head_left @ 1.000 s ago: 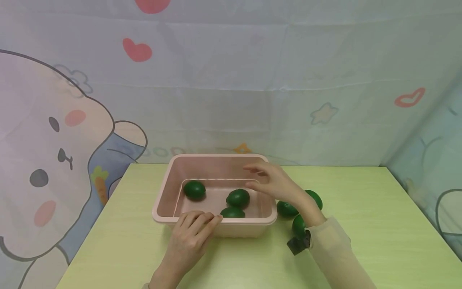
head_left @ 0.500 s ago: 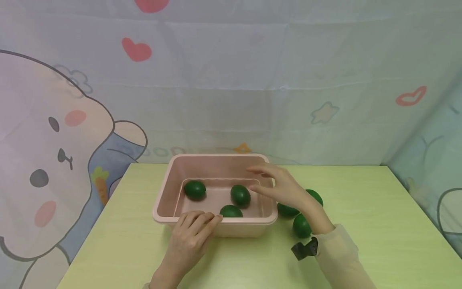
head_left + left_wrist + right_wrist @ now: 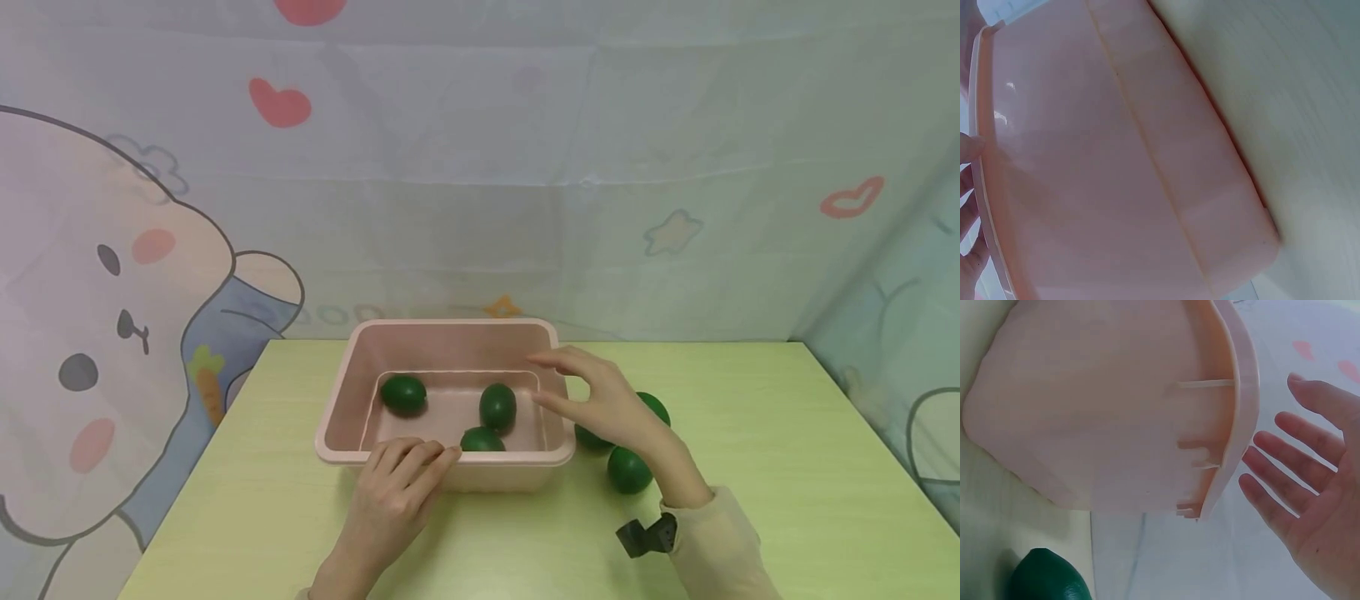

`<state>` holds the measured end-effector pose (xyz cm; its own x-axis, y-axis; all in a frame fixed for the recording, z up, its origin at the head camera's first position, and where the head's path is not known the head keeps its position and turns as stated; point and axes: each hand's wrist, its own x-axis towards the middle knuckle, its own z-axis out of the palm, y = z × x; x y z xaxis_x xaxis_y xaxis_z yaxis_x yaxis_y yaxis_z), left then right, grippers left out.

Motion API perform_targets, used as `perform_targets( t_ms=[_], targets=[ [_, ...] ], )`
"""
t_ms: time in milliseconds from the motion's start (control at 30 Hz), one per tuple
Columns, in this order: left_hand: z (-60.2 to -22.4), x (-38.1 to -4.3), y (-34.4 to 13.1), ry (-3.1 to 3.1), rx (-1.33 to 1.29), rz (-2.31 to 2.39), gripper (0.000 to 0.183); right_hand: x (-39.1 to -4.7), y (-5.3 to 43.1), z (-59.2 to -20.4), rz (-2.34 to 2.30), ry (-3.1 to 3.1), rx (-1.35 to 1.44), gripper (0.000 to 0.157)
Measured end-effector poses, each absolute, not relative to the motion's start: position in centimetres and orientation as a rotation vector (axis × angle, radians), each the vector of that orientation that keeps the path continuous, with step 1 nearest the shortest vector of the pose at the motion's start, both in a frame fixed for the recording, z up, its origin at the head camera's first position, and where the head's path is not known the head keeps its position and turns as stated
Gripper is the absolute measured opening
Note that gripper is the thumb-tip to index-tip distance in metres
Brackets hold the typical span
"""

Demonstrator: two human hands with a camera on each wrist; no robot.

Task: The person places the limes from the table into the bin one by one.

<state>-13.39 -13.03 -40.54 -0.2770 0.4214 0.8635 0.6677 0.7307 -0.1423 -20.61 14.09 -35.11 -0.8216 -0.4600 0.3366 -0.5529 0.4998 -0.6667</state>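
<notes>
A pink plastic bin (image 3: 517,457) stands on the table, holding three dark green oval fruits: one at left (image 3: 403,395), one at right (image 3: 498,407), and one partly hidden behind the front rim (image 3: 483,440). My left hand (image 3: 397,496) grips the front rim; the left wrist view shows the thumb (image 3: 969,149) on the rim and the fingers behind it. Above the bin's right side is my right hand (image 3: 600,396), fingers spread and holding nothing. In the right wrist view its fingers are close to the rim (image 3: 1246,406).
To the bin's right lie three more green fruits: one nearest me (image 3: 630,470), one farther back (image 3: 654,407), and one beside the bin (image 3: 591,438), the latter two partly hidden by my right arm. A printed cloth (image 3: 465,208) hangs behind the yellow-green table (image 3: 750,433).
My right hand has drawn back rightward from over the bin. Inside, the right fruit has rolled and turned, and the front one has shifted slightly. My left hand stays on the rim.
</notes>
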Motion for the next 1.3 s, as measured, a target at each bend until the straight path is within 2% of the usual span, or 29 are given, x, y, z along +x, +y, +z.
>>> perform_targets(
  t_ms=[733, 1300],
  targets=[
    [-40.3, -13.5, -13.0, -1.888, -0.842, -0.306, 0.026, -19.2, 16.8, -38.4, 1.333, -2.457, 0.714, 0.042],
    [-40.3, -13.4, -12.9, -1.889, -0.840, -0.304, 0.026, -18.2, 18.9, -39.0, 1.409, -2.287, 0.538, 0.043]
  ],
)
